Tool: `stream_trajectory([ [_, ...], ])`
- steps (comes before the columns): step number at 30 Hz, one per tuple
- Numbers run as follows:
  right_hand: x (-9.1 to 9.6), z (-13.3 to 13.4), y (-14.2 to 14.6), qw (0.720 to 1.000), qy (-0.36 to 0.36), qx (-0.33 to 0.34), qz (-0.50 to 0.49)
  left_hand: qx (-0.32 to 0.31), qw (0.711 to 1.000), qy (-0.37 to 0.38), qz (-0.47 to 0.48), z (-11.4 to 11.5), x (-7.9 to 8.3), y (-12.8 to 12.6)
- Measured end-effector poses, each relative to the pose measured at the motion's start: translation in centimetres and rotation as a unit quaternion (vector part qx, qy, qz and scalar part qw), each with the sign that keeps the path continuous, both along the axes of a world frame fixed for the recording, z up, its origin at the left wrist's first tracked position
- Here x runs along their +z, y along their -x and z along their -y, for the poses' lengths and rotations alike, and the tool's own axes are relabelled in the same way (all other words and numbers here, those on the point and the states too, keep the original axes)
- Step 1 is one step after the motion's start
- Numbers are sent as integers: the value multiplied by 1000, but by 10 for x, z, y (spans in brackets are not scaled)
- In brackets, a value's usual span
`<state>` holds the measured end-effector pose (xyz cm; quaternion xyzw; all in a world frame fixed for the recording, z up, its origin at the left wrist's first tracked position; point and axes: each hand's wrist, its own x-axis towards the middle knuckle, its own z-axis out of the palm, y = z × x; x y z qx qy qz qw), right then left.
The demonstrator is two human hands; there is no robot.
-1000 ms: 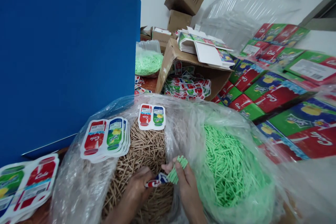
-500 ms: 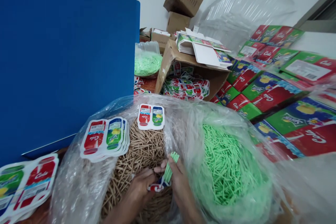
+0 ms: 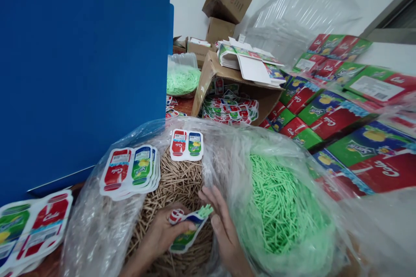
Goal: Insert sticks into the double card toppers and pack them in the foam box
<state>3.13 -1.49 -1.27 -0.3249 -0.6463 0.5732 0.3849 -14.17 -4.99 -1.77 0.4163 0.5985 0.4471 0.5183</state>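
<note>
My left hand [image 3: 162, 230] is closed around a jar-shaped printed packet [image 3: 187, 239] in red, blue and green, with the thumb pressed across its front. The ends of several thin green sticks [image 3: 205, 210] poke out of the packet's upper right end. Beside those ends is my right hand [image 3: 225, 229], fingers stretched out and apart, apparently holding nothing; whether its fingertips touch the sticks I cannot tell. Beneath both hands lies a heap of brown sticks [image 3: 177, 181] in a clear plastic bag [image 3: 100, 225].
Green sticks [image 3: 279, 203] fill another bag at right. Flat Cola and Sprite packets [image 3: 186, 145] and a fanned stack [image 3: 130, 171] lie on the brown-stick bag; more packets [image 3: 35, 229] sit lower left. A blue panel [image 3: 81, 60] stands left. Behind are a carton [image 3: 208, 73] and printed boxes [image 3: 344, 112].
The bundle of green sticks that my right hand held now sits in the packet, only its ends showing. My right hand has opened away from it, and my left hand has turned the packet.
</note>
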Motion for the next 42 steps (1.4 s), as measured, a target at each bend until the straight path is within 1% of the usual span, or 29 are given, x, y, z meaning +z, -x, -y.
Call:
stream_trajectory([
  [3, 3, -1, -1, 992, -80, 38, 85, -6, 999, -42, -16, 0, 0, 4],
  [6, 4, -3, -1, 988, -124, 19, 95, -11, 997, -62, -39, 0, -3, 7],
  [8, 5, -3, -1, 984, -148, 29, 94, -9, 996, -71, -51, 1, -4, 9],
  [13, 13, -4, 5, 981, -166, 12, 96, -15, 993, -89, -73, 3, -2, 11],
  [16, 19, -7, 9, 974, -182, 64, 116, -32, 989, -116, -81, 4, -1, 12],
  [18, 19, -10, 8, 975, -171, 80, 115, -42, 988, -123, -83, 6, -2, 13],
  [20, 16, -12, 5, 985, -135, 60, 84, -30, 992, -106, -66, 7, -4, 13],
  [23, 7, -11, 2, 998, -48, -22, 21, 31, 997, -67, 0, 8, -3, 13],
  [24, 4, -9, 3, 999, -23, -31, 15, 52, 996, -61, 24, 8, -2, 13],
  [25, 2, -7, 5, 1000, -3, -18, 25, 68, 995, -60, 44, 7, 0, 13],
  [26, 1, -5, 9, 999, 6, 11, 46, 83, 993, -60, 58, 6, 2, 13],
  [28, 1, 0, 19, 993, 1, 72, 92, 106, 990, -48, 76, 5, 7, 14],
  [29, 1, 1, 24, 990, -5, 84, 109, 116, 989, -43, 82, 5, 10, 15],
  [30, 2, 2, 28, 990, -8, 79, 119, 123, 988, -41, 89, 6, 12, 17],
  [34, -2, -4, 42, 994, 11, -12, 106, 153, 979, -45, 128, 16, 24, 32],
  [35, -4, -6, 44, 995, 15, -20, 97, 161, 978, -42, 128, 19, 27, 37],
  [37, -6, -9, 51, 997, 21, -10, 77, 173, 979, -46, 101, 27, 33, 47],
  [40, -6, -10, 68, 997, 37, 37, 57, 193, 978, -78, 24, 41, 39, 64],
  [42, -3, -10, 83, 995, 50, 74, 44, 208, 975, -83, -1, 49, 42, 77],
])
